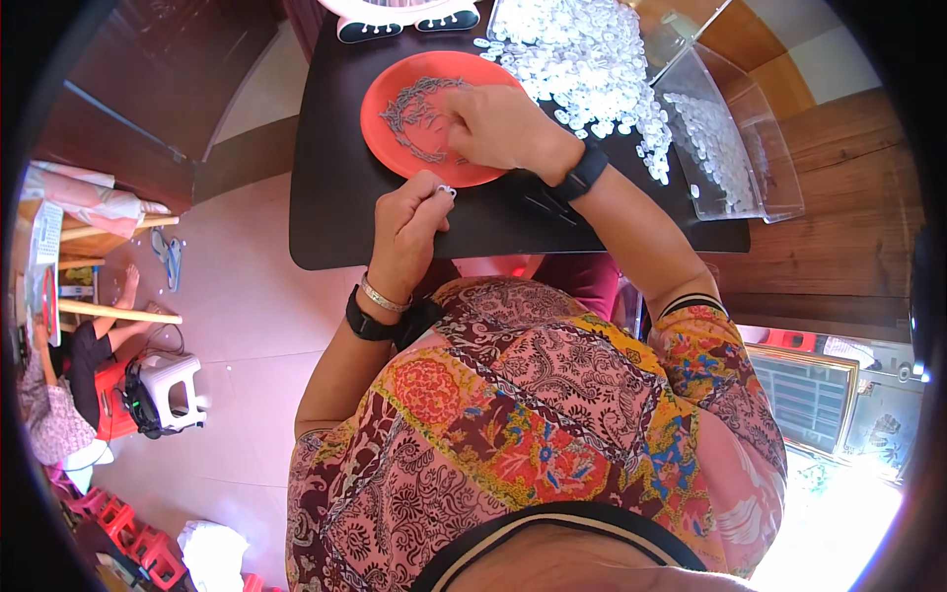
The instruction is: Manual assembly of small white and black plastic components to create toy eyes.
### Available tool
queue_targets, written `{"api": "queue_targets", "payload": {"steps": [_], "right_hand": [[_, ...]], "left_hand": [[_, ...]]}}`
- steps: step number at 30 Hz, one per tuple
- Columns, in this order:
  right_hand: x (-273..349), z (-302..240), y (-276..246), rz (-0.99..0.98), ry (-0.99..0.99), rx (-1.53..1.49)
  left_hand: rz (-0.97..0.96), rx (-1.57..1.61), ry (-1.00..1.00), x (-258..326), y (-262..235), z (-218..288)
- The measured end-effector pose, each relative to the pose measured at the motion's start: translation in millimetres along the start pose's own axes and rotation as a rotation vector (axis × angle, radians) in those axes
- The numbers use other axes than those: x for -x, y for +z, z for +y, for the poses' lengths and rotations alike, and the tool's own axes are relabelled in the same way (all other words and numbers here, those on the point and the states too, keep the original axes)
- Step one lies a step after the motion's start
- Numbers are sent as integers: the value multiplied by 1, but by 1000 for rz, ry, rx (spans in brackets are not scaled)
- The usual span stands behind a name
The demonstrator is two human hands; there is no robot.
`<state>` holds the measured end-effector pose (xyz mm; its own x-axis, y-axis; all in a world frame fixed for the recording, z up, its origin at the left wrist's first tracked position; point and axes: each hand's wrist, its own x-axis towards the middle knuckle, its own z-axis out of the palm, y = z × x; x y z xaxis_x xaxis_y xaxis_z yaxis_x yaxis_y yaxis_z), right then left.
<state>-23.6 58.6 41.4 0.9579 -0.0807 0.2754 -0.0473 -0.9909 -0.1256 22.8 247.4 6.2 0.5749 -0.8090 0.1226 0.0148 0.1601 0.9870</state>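
A round red plate (385, 148) lies on the dark table and carries many thin grey metal pins, like screws or nails (406, 111). Over its right half is my right hand (503, 128), fingers bent down and drawn together among the pins; whatever the fingertips pinch is hidden. Just off the plate's near edge, my left hand (402, 225) is closed, with a small white plastic piece (447, 190) showing between thumb and forefinger. At the far right of the plate spreads a big heap of similar small white clear-looking pieces (582, 59).
A clear plastic bin (774, 183), tipped on the table's right side, holds more white pieces. Behind the plate stands a pink-and-white object with shoe-shaped feet (409, 25). The black table's (330, 217) near edge is by my body. Another person sits at far left, near a white stool (173, 395).
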Motion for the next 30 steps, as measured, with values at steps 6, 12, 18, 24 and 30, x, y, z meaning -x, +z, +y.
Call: {"api": "queue_targets", "payload": {"steps": [6, 12, 18, 24, 30], "right_hand": [[32, -8, -26, 86, 41, -424], [59, -21, -55, 96, 91, -679], [76, -18, -64, 24, 141, -891], [85, -17, -66, -34, 62, -994], [90, -16, -64, 20, 33, -949]], "left_hand": [[-47, 21, -74, -3, 0, 8], [-148, -23, -33, -8, 12, 27], [-227, -43, 50, -12, 28, 40], [-285, -91, 55, -14, 40, 49], [-318, -84, 47, -13, 43, 49]]}}
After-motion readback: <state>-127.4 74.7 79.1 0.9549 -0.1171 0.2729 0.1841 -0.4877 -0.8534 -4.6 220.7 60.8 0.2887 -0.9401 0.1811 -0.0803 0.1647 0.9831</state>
